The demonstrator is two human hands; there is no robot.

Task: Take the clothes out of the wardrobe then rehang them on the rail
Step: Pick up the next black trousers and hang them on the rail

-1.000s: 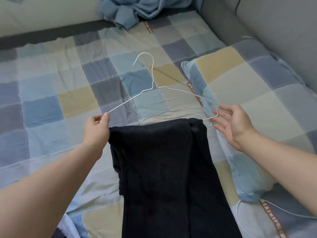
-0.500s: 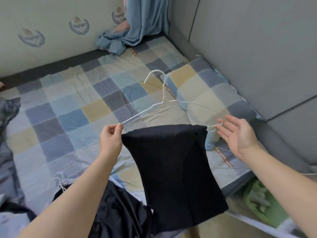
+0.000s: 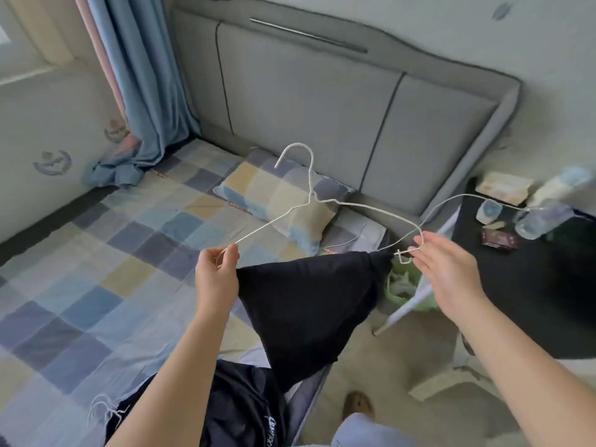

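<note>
A white wire hanger (image 3: 309,191) is held up in the air over the bed's edge, hook pointing up and away. A folded black garment (image 3: 306,304) hangs over its bottom bar. My left hand (image 3: 216,279) pinches the hanger's left end. My right hand (image 3: 448,269) has its fingers spread, with the fingertips touching the hanger's right end. More black clothing (image 3: 238,411) lies on the bed by my left forearm, beside several white hangers (image 3: 103,411).
The bed has a checked sheet (image 3: 96,269) and a matching pillow (image 3: 280,195) against a grey padded headboard (image 3: 322,101). A black nightstand (image 3: 532,285) with bottles stands at the right. A green basket (image 3: 403,285) sits on the floor. A blue curtain (image 3: 138,79) hangs at the left.
The hanger with the black garment rose off the bed and swung right toward the bed's edge. The view turned toward the headboard and nightstand. My right hand closed in on the hanger's right end.
</note>
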